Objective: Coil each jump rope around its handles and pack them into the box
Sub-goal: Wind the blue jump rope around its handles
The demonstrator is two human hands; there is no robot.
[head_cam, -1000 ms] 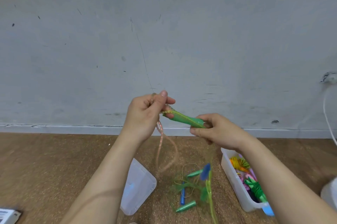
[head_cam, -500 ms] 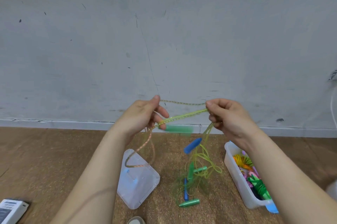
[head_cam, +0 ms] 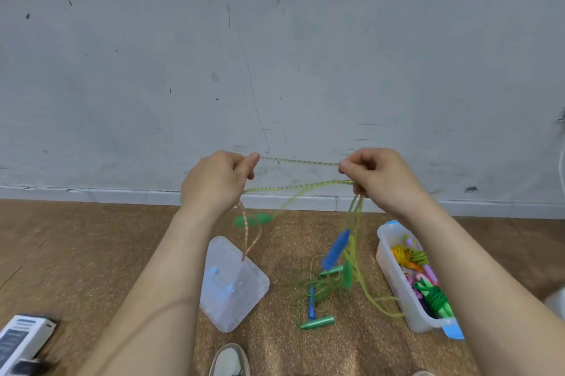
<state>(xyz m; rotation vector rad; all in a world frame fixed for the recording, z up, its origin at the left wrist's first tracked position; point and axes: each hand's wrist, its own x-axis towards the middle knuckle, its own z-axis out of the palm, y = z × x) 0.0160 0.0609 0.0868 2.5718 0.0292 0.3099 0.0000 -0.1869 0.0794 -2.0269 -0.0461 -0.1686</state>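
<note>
My left hand [head_cam: 218, 184] and my right hand [head_cam: 382, 177] are raised in front of the wall, each pinching a yellow-green jump rope [head_cam: 298, 161] stretched in two strands between them. A green handle [head_cam: 252, 219] swings blurred below my left hand. More rope and a blue handle [head_cam: 336, 250] hang from my right hand. An orange rope loop [head_cam: 250, 235] dangles from my left hand. On the floor lie tangled ropes with green handles [head_cam: 318, 322] and a blue handle [head_cam: 311, 303]. The clear box [head_cam: 394, 271] at right holds several coiled ropes.
The box's clear lid [head_cam: 232, 284] lies on the brown floor between my arms. A white and dark device [head_cam: 21, 339] sits at bottom left. A shoe tip [head_cam: 229, 360] shows at the bottom edge. A white cable [head_cam: 562, 161] hangs on the grey wall at right.
My hands let go of the green handle and moved apart, pulling the rope taut between them. The handle dropped and now swings below my left hand. The view tilted down slightly.
</note>
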